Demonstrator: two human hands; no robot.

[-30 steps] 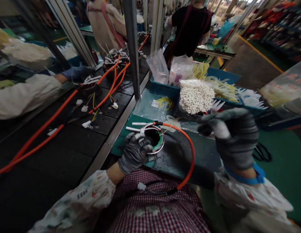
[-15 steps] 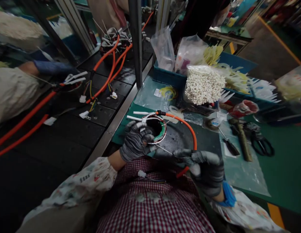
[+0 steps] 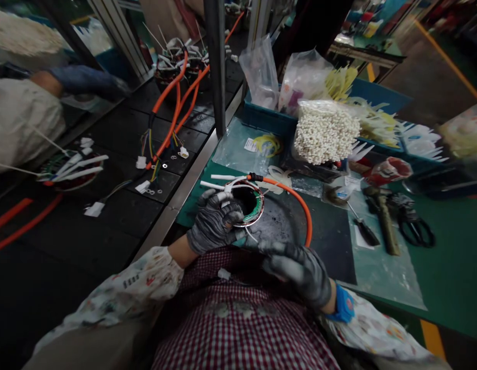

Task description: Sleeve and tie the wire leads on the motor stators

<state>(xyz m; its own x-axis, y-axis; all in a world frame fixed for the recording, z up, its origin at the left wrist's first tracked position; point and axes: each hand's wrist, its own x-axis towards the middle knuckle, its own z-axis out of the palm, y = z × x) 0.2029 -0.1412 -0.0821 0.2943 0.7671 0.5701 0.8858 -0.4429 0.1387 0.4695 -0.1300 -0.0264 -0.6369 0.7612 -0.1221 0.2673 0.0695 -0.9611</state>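
Observation:
A motor stator (image 3: 257, 211), a ring of copper windings with green lining, sits at the near edge of the bench. My gloved left hand (image 3: 216, 222) is closed around its left side. White sleeved leads (image 3: 223, 177) and an orange cable (image 3: 300, 198) come from its top; the cable curves down to the right. A thin white cord (image 3: 251, 235) hangs slack from the ring's near side. Close to the cord's end is my gloved right hand (image 3: 298, 267), slightly blurred, its fingers stretched toward the stator. A white connector (image 3: 224, 274) lies against the checked apron.
At right lie a screwdriver (image 3: 365, 231), a hammer (image 3: 384, 221) and scissors (image 3: 415, 226). Behind them, blue bins (image 3: 269, 114) hold bags, ties and a bundle of white sleeves (image 3: 326, 132). On the dark line at left are stators (image 3: 72, 172), orange cables and another person's gloved hand (image 3: 84, 82).
My right hand has moved left, nearer the stator, and the cord has gone from taut to slack. At left, the other person's hand has drawn away from a stator, which now sits lower left.

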